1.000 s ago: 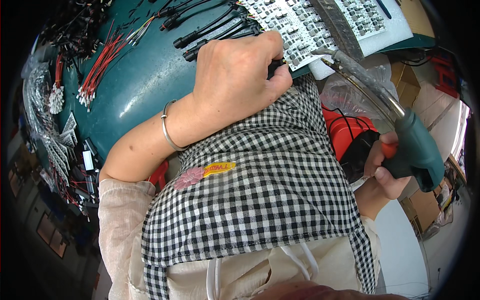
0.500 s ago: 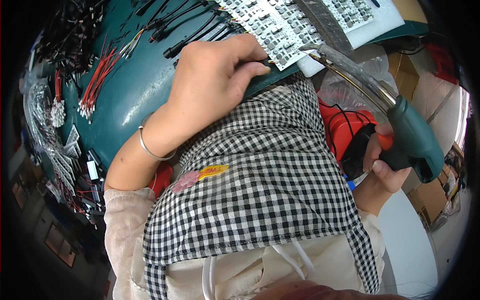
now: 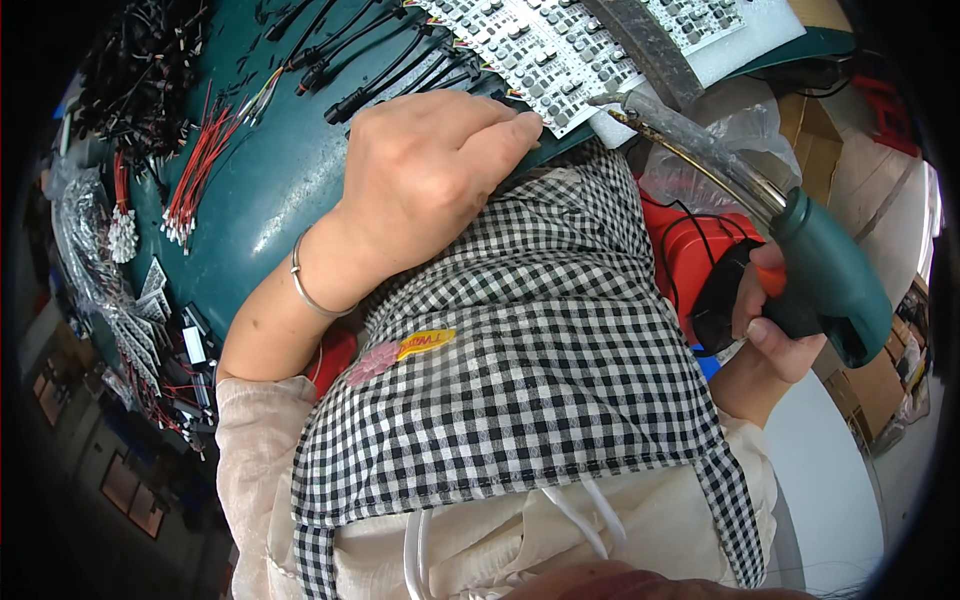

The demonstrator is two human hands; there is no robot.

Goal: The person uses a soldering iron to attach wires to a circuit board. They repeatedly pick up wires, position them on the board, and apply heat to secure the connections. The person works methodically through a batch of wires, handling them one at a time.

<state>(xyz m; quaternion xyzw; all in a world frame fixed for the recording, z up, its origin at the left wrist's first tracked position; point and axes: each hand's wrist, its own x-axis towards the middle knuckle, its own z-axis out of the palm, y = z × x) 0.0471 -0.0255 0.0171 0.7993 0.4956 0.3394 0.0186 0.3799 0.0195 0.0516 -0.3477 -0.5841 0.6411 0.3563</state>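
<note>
My left hand (image 3: 425,175) is closed, its knuckles up, beside the near corner of a white circuit board panel (image 3: 545,60) set with small components. Its fingertips are mostly hidden, so what they pinch cannot be made out. In my right hand (image 3: 778,345) is a green soldering gun (image 3: 830,265) with an orange trigger; its long metal barrel and thin feed tube point to the upper left. The gun's tip is close to the panel's near right edge. Black cables with plugs (image 3: 365,95) lie just beyond my left hand, with thin coloured wires reaching the panel's edge.
A dark metal bar (image 3: 650,55) lies across the panel, which rests on white foam (image 3: 770,45). Red wires with white connectors (image 3: 195,190) and a heap of black cables (image 3: 140,90) cover the left of the green tabletop (image 3: 270,225). A red container (image 3: 700,250) stands at right.
My left hand has rolled over, its thumb and finger now closer together with the knuckles lower. The gun in my right hand has shifted only slightly.
</note>
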